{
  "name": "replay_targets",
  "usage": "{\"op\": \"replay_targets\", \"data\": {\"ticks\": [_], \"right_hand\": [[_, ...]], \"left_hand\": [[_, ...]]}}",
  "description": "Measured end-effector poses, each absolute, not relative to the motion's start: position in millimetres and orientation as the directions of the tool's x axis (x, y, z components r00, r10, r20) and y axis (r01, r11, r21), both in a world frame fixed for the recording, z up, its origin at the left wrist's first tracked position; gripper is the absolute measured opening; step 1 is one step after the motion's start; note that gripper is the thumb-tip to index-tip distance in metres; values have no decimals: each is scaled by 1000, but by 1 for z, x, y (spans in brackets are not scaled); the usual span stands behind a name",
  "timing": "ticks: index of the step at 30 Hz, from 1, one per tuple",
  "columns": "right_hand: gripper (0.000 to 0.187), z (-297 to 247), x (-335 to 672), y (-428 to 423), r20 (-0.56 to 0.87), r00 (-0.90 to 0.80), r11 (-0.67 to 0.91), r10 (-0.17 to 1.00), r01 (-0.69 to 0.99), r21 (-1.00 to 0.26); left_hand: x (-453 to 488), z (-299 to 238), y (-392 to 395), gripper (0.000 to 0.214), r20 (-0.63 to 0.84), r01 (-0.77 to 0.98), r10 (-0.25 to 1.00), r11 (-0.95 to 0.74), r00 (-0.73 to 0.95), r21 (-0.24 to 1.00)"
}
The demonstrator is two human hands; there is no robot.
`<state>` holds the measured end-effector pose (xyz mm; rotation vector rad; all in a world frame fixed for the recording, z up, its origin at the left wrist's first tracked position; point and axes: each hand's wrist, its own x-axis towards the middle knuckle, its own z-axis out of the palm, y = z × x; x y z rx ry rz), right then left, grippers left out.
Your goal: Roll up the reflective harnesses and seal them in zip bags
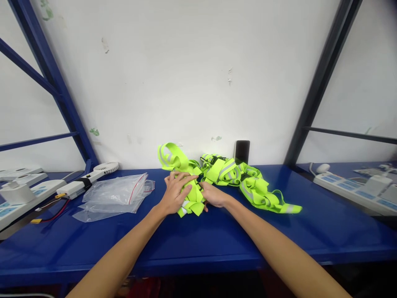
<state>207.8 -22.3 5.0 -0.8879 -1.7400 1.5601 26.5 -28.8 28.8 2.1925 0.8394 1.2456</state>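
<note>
Both forearms are stretched over the blue metal worktop's point(310, 231) front edge. Neon-yellow reflective strap bundle point(192, 199), mid-worktop near the back edge, is pressed by the left hand point(176, 191), fingers spread, and pinched by the right hand point(214, 195). Clear plastic bags point(114, 194) are seen leftward.

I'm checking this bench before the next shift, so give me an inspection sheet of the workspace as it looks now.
Surface: blue table, glossy.
Job's things: folded neon-yellow strap bundle under both hands; loose reflective straps trail to its right.
Clutter: clear zip bags at left; small white fan; dark phone leaning on the wall.
Hands: left hand pressing flat on the bundle; right hand pinching its edge.
Cables: red and black wires at far left.
Surroundings: white wall, blue shelf frame, power strips at right.
</note>
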Motion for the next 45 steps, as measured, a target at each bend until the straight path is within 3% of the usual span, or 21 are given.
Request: {"op": "replay_targets", "data": {"ticks": [4, 8, 11, 14, 18, 21, 24, 28, 31, 34, 38, 43, 45], "right_hand": [[16, 13, 211, -27, 126, -557, 190, 821, 58, -980], [22, 16, 210, -29, 214, -573, 234, 791, -40, -971], [29, 15, 207, -27, 249, -541, 241, 803, -86, -967], [36, 15, 206, -23, 264, -470, 241, 842, -110, -964], [38, 20, 205, -24, 291, -388, 220, 875, -218, -951], [36, 20, 203, -25, 283, -307, 202, 909, -268, -942], [33, 17, 199, -21, 281, -205, 213, 937, -301, -930], [30, 13, 193, -15, 254, -55, 219, 966, -357, -908], [29, 11, 186, -14, 228, 11, 215, 974, -386, -897], [28, 10, 183, -16, 283, 75, 292, 956, -317, -902], [37, 6, 189, -15, 477, 78, 482, 875, -71, -873], [44, 8, 196, -17, 430, 38, 430, 902, 6, -903], [40, 11, 196, -21, 498, 66, 496, 865, 51, -867]], "left_hand": [[26, 34, -28, 36, 541, 423, 701, -713, 465, 559], [21, 38, -23, 37, 505, 435, 778, -628, 374, 645], [17, 37, -20, 40, 478, 189, 787, -576, 390, 795], [21, 34, -21, 49, 384, -215, 767, -318, 514, 923], [32, 29, -29, 59, 292, -444, 772, -14, 564, 896], [32, 28, -32, 71, 257, -431, 721, 64, 644, 900], [28, 26, -28, 68, 223, -334, 707, 21, 671, 942], [34, 14, -20, 51, 183, -258, 837, -52, 515, 965], [46, 5, -18, 53, 133, -269, 891, -13, 435, 963], [56, 1, -21, 52, 135, -295, 911, -15, 389, 955], [57, 4, -29, 47, 146, -319, 915, -21, 376, 948], [57, 6, -30, 42, 59, -383, 911, 112, 408, 917], [58, 7, -29, 37, 13, -404, 915, 165, 403, 900]]}}
